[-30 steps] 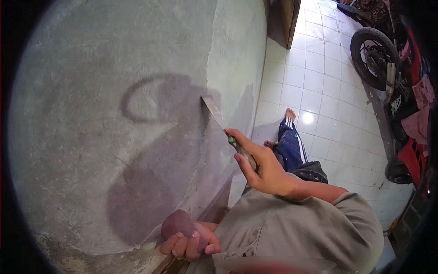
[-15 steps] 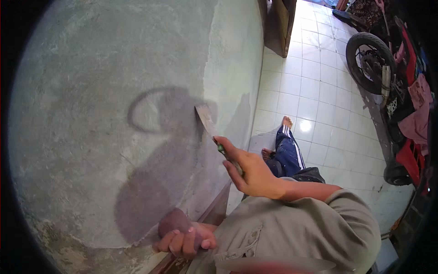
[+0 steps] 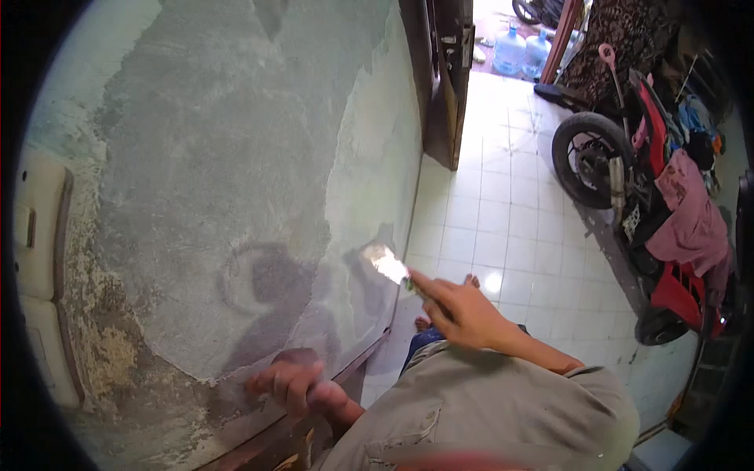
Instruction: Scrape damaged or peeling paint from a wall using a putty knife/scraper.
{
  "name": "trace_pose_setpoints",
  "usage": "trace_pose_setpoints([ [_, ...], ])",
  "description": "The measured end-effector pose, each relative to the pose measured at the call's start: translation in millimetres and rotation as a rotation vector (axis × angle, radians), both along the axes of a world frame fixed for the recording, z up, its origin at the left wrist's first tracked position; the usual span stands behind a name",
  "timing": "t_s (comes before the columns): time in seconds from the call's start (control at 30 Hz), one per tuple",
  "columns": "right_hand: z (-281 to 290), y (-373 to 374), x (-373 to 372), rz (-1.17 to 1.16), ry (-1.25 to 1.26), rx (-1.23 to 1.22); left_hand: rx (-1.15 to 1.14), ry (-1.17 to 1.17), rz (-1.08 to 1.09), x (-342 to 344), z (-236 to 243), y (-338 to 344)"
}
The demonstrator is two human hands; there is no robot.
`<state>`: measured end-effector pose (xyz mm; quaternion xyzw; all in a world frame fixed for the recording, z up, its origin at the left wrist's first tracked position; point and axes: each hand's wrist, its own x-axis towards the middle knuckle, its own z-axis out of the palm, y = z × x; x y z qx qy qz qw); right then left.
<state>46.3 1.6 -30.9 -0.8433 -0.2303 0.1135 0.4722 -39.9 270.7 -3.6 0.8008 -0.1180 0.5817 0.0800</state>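
Observation:
My right hand (image 3: pixel 471 315) is closed round the green handle of a putty knife (image 3: pixel 383 262). Its blade shines brightly in the light, close to the lower right part of the plastered wall (image 3: pixel 228 149); whether it touches is hard to tell. Lower down, my left hand (image 3: pixel 292 385) is wrapped round a rounded, dark reddish-brown object (image 3: pixel 295 356), mostly hidden by the fingers and slightly blurred. Grey plaster covers the wall's middle, with a paler strip along its right side. My shadow falls on the wall.
Wall switch plates (image 3: pixel 41 228) sit at the far left beside flaking plaster. Ahead, a wooden door (image 3: pixel 455 102) stands ajar. A red motorcycle (image 3: pixel 667 302) draped with pink cloth (image 3: pixel 687 216) is on the white tiled floor (image 3: pixel 491 188). Large blue water bottles (image 3: pixel 510 51) stand beyond the doorway.
The putty knife and my right hand have moved right and lower, off the grey plaster toward the paler strip. My left hand still grips the rounded object. The view has shifted, showing the switches and doorway.

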Motion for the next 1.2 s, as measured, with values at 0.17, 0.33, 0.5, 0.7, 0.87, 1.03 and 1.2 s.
trace_pose_setpoints([
  [0.17,25.4,-36.5,12.0,0.356,0.048,-0.028,-0.622,0.646,-0.014,18.9,-27.4,-83.5],
  [0.33,32.2,-106.9,36.5,0.438,0.105,0.028,-0.668,1.106,-0.029,47.1,-45.0,-149.4],
  [0.5,39.8,-193.1,63.0,0.274,0.297,0.091,-0.484,1.315,-0.262,92.9,-29.3,-216.8],
  [0.7,40.8,-254.8,103.2,0.21,0.382,0.363,-0.429,1.231,-0.397,139.0,-3.8,-269.0],
  [0.87,24.4,-251.1,158.0,0.283,0.353,0.616,-0.576,1.094,-0.328,161.1,-8.0,-283.3],
  [1.03,19.5,-177.6,190.7,0.23,0.298,0.961,-0.732,0.956,-0.29,194.5,-34.6,-273.9],
  [1.2,22.4,-148.9,237.6,0.457,0.291,1.039,-0.716,0.915,-0.372,244.4,-49.2,-246.0],
])
